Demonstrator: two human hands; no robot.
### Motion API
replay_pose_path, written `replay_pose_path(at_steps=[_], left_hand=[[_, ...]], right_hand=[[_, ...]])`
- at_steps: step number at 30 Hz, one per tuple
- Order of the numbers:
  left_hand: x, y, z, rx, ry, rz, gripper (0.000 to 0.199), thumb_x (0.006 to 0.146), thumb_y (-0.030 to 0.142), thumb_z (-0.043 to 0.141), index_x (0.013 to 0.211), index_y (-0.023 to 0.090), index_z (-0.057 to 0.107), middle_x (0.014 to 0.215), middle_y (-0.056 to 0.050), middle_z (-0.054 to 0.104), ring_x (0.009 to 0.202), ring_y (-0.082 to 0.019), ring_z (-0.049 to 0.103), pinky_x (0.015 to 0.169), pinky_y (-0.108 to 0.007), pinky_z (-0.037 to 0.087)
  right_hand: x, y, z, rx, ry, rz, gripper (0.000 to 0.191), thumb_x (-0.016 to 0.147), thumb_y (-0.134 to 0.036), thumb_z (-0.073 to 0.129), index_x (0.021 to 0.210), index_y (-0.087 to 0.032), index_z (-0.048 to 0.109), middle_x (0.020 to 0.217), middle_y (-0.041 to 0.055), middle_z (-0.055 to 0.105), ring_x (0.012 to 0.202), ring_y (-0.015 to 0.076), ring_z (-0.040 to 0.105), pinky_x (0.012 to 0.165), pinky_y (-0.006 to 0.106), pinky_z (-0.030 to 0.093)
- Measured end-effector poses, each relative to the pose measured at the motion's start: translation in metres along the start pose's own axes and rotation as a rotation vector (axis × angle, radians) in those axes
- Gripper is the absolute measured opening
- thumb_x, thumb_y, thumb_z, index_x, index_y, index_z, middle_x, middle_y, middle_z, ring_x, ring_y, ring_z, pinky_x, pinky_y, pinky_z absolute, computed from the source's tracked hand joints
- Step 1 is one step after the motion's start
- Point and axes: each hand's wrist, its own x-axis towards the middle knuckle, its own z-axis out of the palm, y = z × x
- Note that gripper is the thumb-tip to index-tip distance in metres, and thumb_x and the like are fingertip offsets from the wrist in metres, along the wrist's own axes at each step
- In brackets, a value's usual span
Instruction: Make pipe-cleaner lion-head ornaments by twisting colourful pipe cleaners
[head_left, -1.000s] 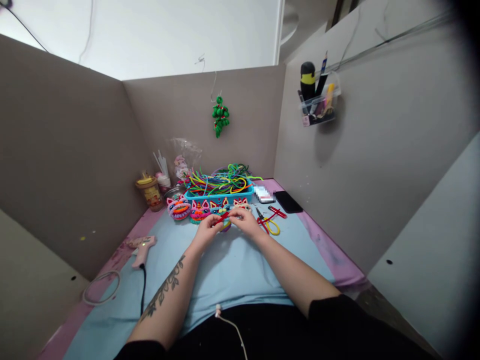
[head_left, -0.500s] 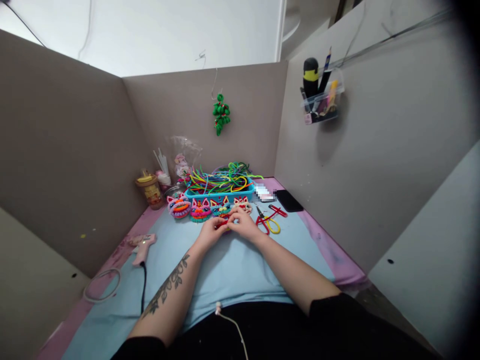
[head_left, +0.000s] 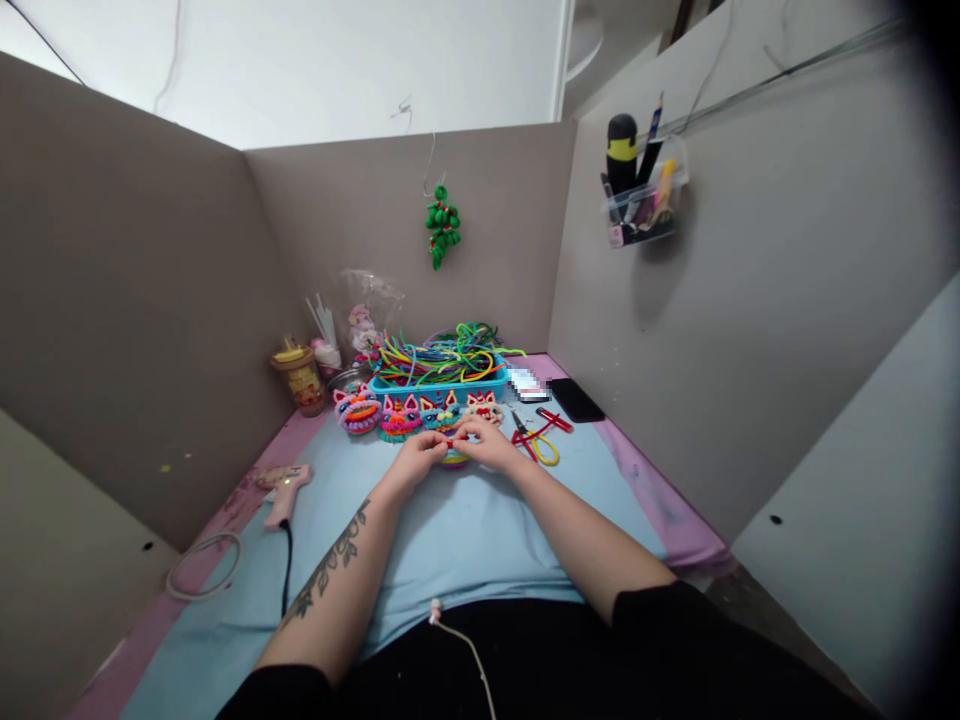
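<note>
Fingers of my left hand [head_left: 421,456] and my right hand [head_left: 481,440] meet at the middle of the table, pinching a small red piece [head_left: 450,444] between them. Just under the fingertips shows a rounded craft piece [head_left: 454,461] with yellow and purple bands, partly hidden by the hands. Behind the hands stands a row of fuzzy animal-face pieces: a purple one [head_left: 357,410], a pink one [head_left: 400,420], a teal one [head_left: 441,412] and a cream one [head_left: 484,406]. Yellow-handled scissors [head_left: 546,448] lie to the right, beside red strips [head_left: 555,420].
A blue basket [head_left: 442,390] of colourful stems sits at the back. A pink glue gun [head_left: 283,495] with its cable lies left, near a lidded cup [head_left: 301,380]. A black phone [head_left: 576,400] lies right. A clear holder [head_left: 641,215] hangs on the right panel.
My left hand has turned and drawn slightly left, and more of the banded piece shows below the fingers. The red piece now looks smaller between the fingertips.
</note>
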Motion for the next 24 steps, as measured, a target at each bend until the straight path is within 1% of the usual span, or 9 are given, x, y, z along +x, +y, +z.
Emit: replay_pose_path(at_steps=[3,5,8,10,11,15,19,21,24], left_hand=[[0.001,-0.002,-0.001,-0.048,-0.011,-0.018,0.026,0.064,0.037,0.067,0.073,0.013,0.063,0.065,-0.001,0.059,0.06,-0.011,0.049,0.061,-0.023,0.035],[0.002,-0.004,-0.003,-0.064,0.021,-0.028,0.027,0.063,0.038,0.068,0.071,0.013,0.061,0.063,0.0,0.057,0.058,-0.011,0.047,0.058,-0.023,0.034],[0.004,-0.007,-0.004,-0.064,0.082,-0.022,0.028,0.062,0.039,0.068,0.068,0.014,0.059,0.06,0.002,0.054,0.055,-0.01,0.044,0.056,-0.022,0.031],[0.005,-0.009,-0.004,-0.054,0.096,-0.016,0.028,0.062,0.04,0.068,0.068,0.014,0.059,0.059,0.002,0.054,0.055,-0.009,0.043,0.055,-0.022,0.03],[0.005,-0.009,-0.004,-0.05,0.098,-0.017,0.028,0.062,0.04,0.068,0.068,0.014,0.06,0.059,0.002,0.054,0.055,-0.01,0.043,0.055,-0.022,0.03],[0.005,-0.009,-0.004,-0.061,0.11,-0.035,0.029,0.061,0.039,0.069,0.069,0.013,0.063,0.06,0.001,0.057,0.055,-0.01,0.045,0.056,-0.023,0.032],[0.004,-0.006,-0.004,-0.092,0.134,-0.066,0.029,0.059,0.038,0.071,0.073,0.013,0.066,0.06,0.0,0.059,0.053,-0.009,0.046,0.055,-0.023,0.032],[0.004,-0.004,-0.004,-0.121,0.133,-0.085,0.03,0.057,0.037,0.072,0.076,0.013,0.067,0.062,-0.001,0.061,0.053,-0.009,0.046,0.054,-0.023,0.032],[0.003,-0.001,-0.003,-0.166,0.115,-0.099,0.031,0.055,0.034,0.075,0.076,0.013,0.067,0.065,-0.003,0.064,0.055,-0.01,0.05,0.055,-0.023,0.036]], right_hand=[[-0.001,-0.005,-0.001,-0.001,-0.018,0.021,0.009,0.073,-0.021,0.062,0.081,-0.018,0.064,0.094,0.0043,0.06,0.093,0.0186,0.055,0.082,0.032,0.041],[-0.002,-0.009,-0.001,-0.01,0.0,0.026,0.014,0.072,-0.019,0.061,0.086,-0.019,0.062,0.094,0.003,0.06,0.092,0.0182,0.055,0.079,0.031,0.042],[-0.003,-0.011,0.0,-0.042,0.064,-0.037,0.007,0.071,-0.018,0.061,0.078,-0.019,0.062,0.098,0.0039,0.058,0.099,0.0192,0.053,0.087,0.034,0.039],[-0.003,-0.01,0.002,-0.065,0.091,-0.078,0.002,0.072,-0.018,0.061,0.073,-0.019,0.063,0.101,0.005,0.056,0.104,0.0197,0.051,0.093,0.036,0.036],[-0.003,-0.009,0.004,-0.074,0.097,-0.084,0.002,0.072,-0.018,0.062,0.072,-0.019,0.063,0.102,0.0052,0.055,0.104,0.0197,0.052,0.095,0.036,0.036],[-0.004,-0.006,0.008,-0.066,0.07,-0.101,0.003,0.072,-0.018,0.063,0.074,-0.02,0.065,0.101,0.0053,0.056,0.102,0.0191,0.053,0.094,0.036,0.038],[-0.005,-0.009,0.009,-0.023,0.013,-0.166,0.011,0.072,-0.015,0.063,0.082,-0.02,0.066,0.096,0.005,0.06,0.096,0.0178,0.056,0.09,0.035,0.041],[-0.005,-0.01,0.009,0.003,0.007,-0.171,0.009,0.074,-0.016,0.06,0.08,-0.019,0.065,0.093,0.0049,0.062,0.093,0.0171,0.057,0.089,0.034,0.042],[-0.005,-0.009,0.01,0.045,0.027,-0.123,0.006,0.075,-0.017,0.058,0.073,-0.018,0.064,0.091,0.0052,0.062,0.09,0.0165,0.058,0.084,0.033,0.044]])
